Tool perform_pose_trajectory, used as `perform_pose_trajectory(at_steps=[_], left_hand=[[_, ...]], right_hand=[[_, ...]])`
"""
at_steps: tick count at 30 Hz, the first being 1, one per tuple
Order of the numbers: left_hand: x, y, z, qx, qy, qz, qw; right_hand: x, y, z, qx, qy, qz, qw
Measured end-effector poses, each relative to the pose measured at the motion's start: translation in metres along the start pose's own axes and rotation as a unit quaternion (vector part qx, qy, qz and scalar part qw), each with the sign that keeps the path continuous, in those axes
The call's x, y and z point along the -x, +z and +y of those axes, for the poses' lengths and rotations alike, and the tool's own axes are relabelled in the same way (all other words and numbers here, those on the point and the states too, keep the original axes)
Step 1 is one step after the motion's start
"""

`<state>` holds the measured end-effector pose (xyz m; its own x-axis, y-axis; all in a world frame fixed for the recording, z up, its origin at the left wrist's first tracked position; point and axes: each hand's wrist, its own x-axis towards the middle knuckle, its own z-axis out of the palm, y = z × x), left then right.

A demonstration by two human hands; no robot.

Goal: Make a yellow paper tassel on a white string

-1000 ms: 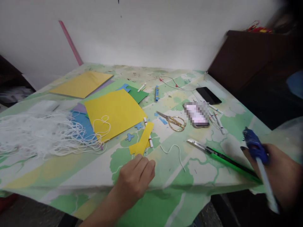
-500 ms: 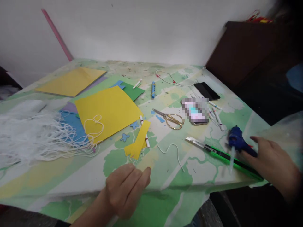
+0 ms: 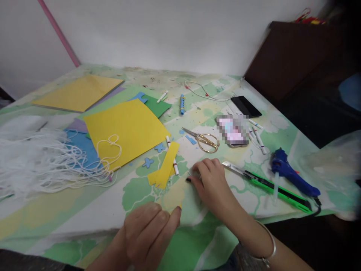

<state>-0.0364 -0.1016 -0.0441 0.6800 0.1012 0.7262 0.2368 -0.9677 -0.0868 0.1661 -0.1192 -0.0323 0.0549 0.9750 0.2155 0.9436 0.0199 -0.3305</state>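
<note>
My left hand (image 3: 150,235) is closed at the table's front edge. A sliver of a yellow piece (image 3: 180,207) peeks out at its fingertips; the rest is hidden. My right hand (image 3: 211,182), with a bangle on its wrist, rests on the cloth, fingers curled down over a short white string (image 3: 189,172). Only a bit of that string shows beside the thumb. Just beyond lie crossed yellow strips (image 3: 168,163) and a white marker (image 3: 175,165). To the right are a green utility knife (image 3: 278,190), blade out, and a blue glue gun (image 3: 293,175) with a glue stick in it.
Gold-handled scissors (image 3: 207,142), a phone (image 3: 231,131) and a black phone (image 3: 246,107) lie farther back. On the left are a yellow sheet (image 3: 126,128), a tangle of white string (image 3: 56,162) and a yellow board (image 3: 81,92). Small blue cutouts (image 3: 148,162) lie mid-table.
My right hand has left the glue gun, now lying beside the knife, and moved left onto the short white string. My left hand stays closed in nearly the same place.
</note>
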Motion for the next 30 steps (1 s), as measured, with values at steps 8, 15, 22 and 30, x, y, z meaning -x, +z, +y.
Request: perform_pose_trajectory(at_steps=[8, 15, 22, 30], left_hand=[[-0.007, -0.007, 0.001, -0.039, 0.012, 0.017, 0.999], [-0.011, -0.01, 0.005, -0.047, -0.007, 0.016, 0.999], [-0.009, -0.008, 0.006, -0.056, -0.009, 0.03, 0.998], [-0.008, -0.007, 0.007, -0.042, -0.019, 0.012, 0.999]], right_hand=[[0.016, -0.01, -0.009, -0.181, -0.024, -0.022, 0.983], [0.039, -0.026, -0.018, -0.371, -0.081, -0.035, 0.924], [0.04, -0.024, -0.02, -0.398, -0.089, -0.001, 0.913], [0.041, -0.019, -0.02, -0.418, -0.082, -0.007, 0.905]])
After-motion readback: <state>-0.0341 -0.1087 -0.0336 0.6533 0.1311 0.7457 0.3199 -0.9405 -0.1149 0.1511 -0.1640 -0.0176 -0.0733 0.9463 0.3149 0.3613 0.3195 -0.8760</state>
